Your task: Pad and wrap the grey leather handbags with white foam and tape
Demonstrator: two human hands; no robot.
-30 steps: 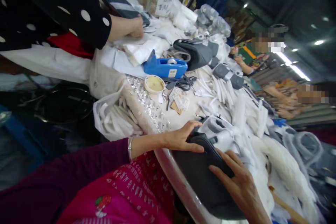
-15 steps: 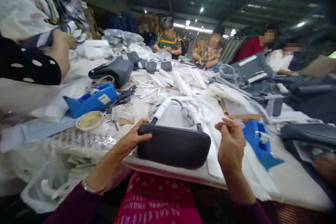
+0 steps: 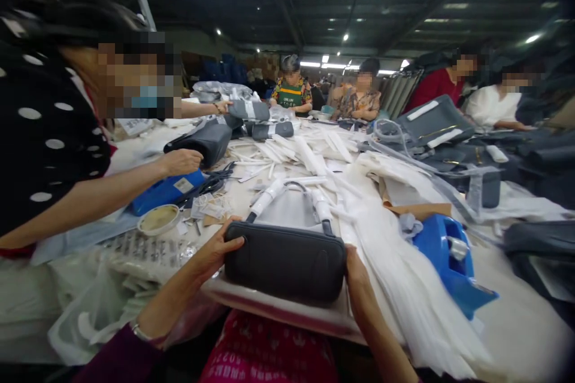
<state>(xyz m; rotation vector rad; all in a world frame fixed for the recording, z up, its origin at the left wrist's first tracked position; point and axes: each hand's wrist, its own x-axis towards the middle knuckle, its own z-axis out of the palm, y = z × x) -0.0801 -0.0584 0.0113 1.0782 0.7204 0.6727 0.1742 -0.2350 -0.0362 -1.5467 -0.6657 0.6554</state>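
Note:
A dark grey handbag point(image 3: 284, 266) rests on the near edge of the worktable, its long side facing me. Its raised handle point(image 3: 268, 196) is partly wrapped in white padding and stands up behind it. My left hand point(image 3: 221, 249) grips the bag's left end, thumb over the front and fingers behind. At the right end, my right hand point(image 3: 354, 269) is pressed against the side, its fingers mostly hidden behind the bag. White foam sheets point(image 3: 386, 251) lie just right of the bag.
A blue tape dispenser point(image 3: 444, 257) stands at right, another point(image 3: 157, 194) at left beside a round tub point(image 3: 159, 219). White strips point(image 3: 291, 146) are heaped beyond the bag. A co-worker in polka dots point(image 3: 49, 131) reaches in from the left. Several people sit farther back.
My right hand has come down from the air onto the bag's right end. The co-worker at left has leaned in, one hand at a grey bag, the other reaching toward another.

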